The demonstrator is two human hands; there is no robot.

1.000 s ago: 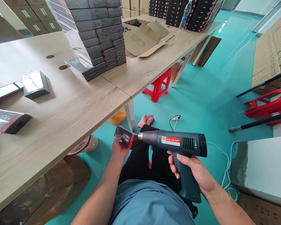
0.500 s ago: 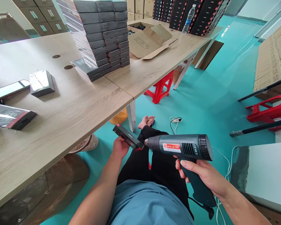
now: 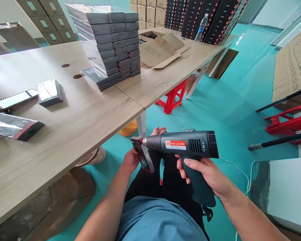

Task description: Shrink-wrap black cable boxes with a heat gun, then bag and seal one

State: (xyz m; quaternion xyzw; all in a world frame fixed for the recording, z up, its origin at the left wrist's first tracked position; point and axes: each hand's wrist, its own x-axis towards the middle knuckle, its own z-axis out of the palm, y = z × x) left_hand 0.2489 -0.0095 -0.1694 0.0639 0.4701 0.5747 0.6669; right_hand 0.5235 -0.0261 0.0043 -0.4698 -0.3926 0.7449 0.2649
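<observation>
Box (image 3: 143,156) turned, left hand (image 3: 130,160) clasping it, right hand (image 3: 207,172) gripping "HUA LAI SHI" gun (image 3: 189,150)

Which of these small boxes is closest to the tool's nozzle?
The box in the left hand, its end right by the nozzle; the others sit on the table.

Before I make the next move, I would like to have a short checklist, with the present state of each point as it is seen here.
1. Left hand holding the small black box: ok.
2. Right hand gripping the heat gun: ok, it is around the handle.
3. Nozzle directed at the small black box: ok, its tip is at the upper end.
4. Gap between nozzle and box: cannot tell from this angle.
5. Heat gun switched on: cannot tell.
6. Film tight on the wrapped box at the left of the table: not ok, it looks loose.
</observation>
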